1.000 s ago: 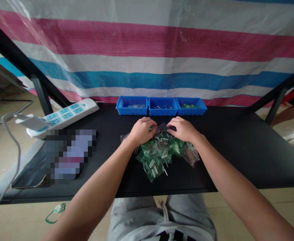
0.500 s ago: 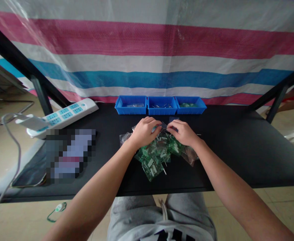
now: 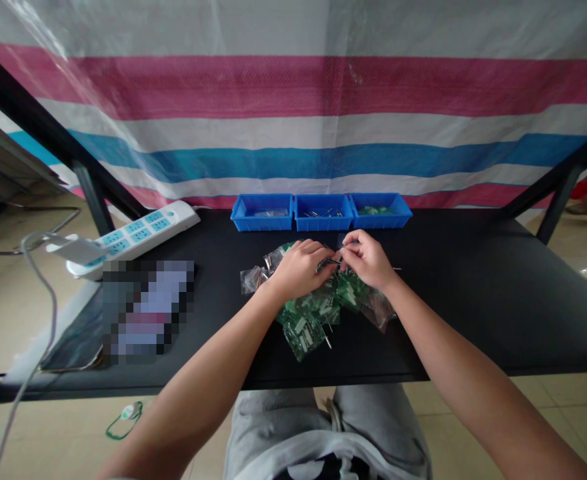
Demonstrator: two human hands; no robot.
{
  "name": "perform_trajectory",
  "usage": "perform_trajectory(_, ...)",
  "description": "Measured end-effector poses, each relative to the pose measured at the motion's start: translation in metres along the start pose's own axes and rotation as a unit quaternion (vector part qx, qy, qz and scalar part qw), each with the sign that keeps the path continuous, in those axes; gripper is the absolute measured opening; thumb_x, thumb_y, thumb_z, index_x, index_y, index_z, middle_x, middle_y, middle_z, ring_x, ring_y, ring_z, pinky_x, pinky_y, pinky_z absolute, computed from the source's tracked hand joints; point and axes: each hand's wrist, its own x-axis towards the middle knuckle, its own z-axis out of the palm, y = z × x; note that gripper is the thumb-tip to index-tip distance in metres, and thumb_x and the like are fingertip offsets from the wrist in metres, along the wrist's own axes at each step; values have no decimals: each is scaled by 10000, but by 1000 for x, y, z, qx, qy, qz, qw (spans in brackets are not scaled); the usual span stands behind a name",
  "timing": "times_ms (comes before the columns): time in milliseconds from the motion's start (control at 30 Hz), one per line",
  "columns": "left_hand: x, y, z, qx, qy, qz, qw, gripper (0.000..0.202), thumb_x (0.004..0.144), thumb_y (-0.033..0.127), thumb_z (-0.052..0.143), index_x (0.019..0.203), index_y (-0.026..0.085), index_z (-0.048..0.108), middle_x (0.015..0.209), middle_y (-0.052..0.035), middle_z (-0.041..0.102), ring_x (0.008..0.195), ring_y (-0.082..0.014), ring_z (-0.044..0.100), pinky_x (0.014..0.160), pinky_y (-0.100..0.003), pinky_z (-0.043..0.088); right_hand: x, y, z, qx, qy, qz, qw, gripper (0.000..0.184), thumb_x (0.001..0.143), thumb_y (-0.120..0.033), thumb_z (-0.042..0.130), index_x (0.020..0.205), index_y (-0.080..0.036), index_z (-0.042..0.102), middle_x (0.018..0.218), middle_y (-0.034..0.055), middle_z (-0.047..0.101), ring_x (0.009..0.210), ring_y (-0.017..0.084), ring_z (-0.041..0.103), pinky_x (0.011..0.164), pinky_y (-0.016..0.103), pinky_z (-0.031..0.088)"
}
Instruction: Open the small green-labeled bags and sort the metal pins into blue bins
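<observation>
My left hand is closed over the back of a pile of small plastic bags. At its fingertips shows a thin dark metal rod. Close beside it, my right hand is pinched, its fingertips nearly meeting the left ones; what it grips is too small to make out. Many of the bags are green with white pieces inside, others are clear, such as the clear bag at the left. A loose metal rod sticks out at the front of the pile.
Behind the pile stand three blue bins: the left bin with clear bags, the middle bin with thin metal pieces, the right bin with green bags. A white power strip and a blurred phone-like object lie left on the black table.
My hands have come together at the fingertips. The left has shifted slightly right and nearer me, and the right has turned, with the dark rod now showing between them.
</observation>
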Motion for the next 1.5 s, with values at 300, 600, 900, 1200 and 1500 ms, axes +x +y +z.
perform_trajectory(300, -1, -3, 3, -7, 17, -34, 999, 296, 916, 380, 529, 1081, 154, 627, 936, -91, 699, 882, -227, 630, 753, -343, 434, 1, -9, 2, 74, -4, 16, 997, 268, 775, -451, 636, 810, -231, 489, 618, -20, 638, 456, 125, 547, 417, 236, 323)
perform_trajectory(600, -5, -6, 7, -69, 62, -22, 995, 266, 969, 333, 432, 1095, 162, 593, 905, -73, 694, 855, -194, 636, 768, -324, 452, 4, -7, 7, 229, 36, 58, 971, 296, 658, -397, 770, 738, -198, 565, 573, -50, 542, 448, 59, 399, 391, 198, 222)
perform_trajectory(900, -6, -7, 7, -74, 58, -35, 995, 251, 967, 292, 404, 896, 164, 608, 828, -60, 682, 783, -180, 609, 737, -316, 429, 4, -12, 0, 159, 20, 81, 984, 235, 653, -350, 724, 697, -185, 562, 652, 18, 683, 465, 90, 498, 406, 210, 279)
perform_trajectory(1200, -4, -8, 7, -131, 94, -80, 984, 264, 954, 314, 449, 811, 161, 608, 745, -41, 656, 688, -153, 592, 667, -275, 431, 4, -12, -4, 20, 18, 26, 999, 256, 741, -401, 669, 693, -149, 674, 602, 22, 654, 472, 95, 445, 476, 252, 321)
perform_trajectory(1500, -5, -8, 8, -110, 127, -85, 982, 167, 920, 303, 528, 886, 167, 619, 818, -47, 673, 792, -167, 624, 745, -288, 460, 2, -10, -3, -78, 0, -4, 997, 379, 812, -492, 612, 636, -158, 640, 563, 8, 603, 494, 107, 468, 514, 258, 341)
